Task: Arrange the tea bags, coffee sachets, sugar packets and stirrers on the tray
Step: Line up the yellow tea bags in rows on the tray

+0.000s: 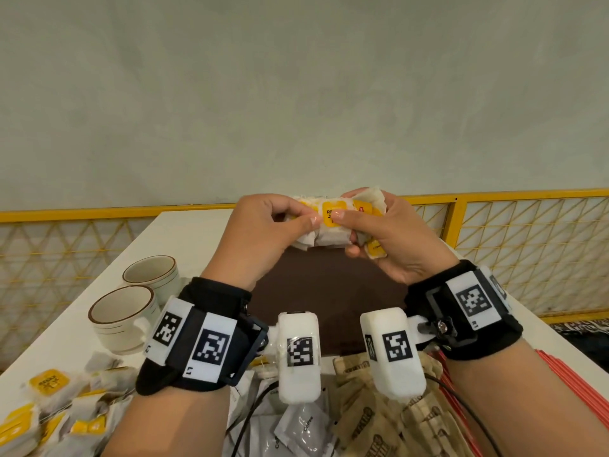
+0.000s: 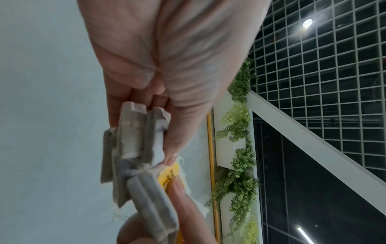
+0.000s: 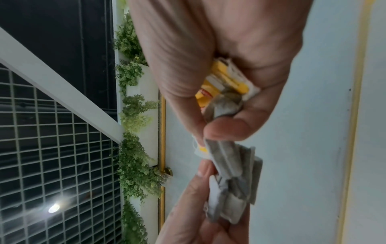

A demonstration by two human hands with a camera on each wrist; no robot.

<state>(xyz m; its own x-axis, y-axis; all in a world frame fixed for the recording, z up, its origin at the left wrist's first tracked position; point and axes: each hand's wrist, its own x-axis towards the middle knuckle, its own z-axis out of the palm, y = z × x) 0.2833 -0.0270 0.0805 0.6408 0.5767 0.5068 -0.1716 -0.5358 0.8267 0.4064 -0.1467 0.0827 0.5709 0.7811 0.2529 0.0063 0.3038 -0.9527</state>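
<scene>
Both hands, left hand [image 1: 263, 232] and right hand [image 1: 395, 235], grip one bunch of tea bags [image 1: 333, 222] with yellow tags, raised above the dark brown tray [image 1: 323, 291], whose visible surface is bare. Two ceramic cups [image 1: 131, 305] stand left on the white tabletop [image 1: 184, 232]. Nearer: loose tea bags [image 1: 49, 400], white coffee sachets [image 1: 300, 427], brown sugar packets [image 1: 372, 420], red stirrers [image 1: 461, 400]; their counts cannot be told.

I've got a bunch of tea bags [image 1: 333, 222] held up between my left hand [image 1: 263, 232] and right hand [image 1: 398, 239], mid-frame, over the tray [image 1: 326, 291]. Two cups [image 1: 131, 311] sit left of it, more tea bags [image 1: 49, 404] lower left, coffee sachets [image 1: 296, 427] bottom centre, stirrers [image 1: 461, 390] lower right.
</scene>
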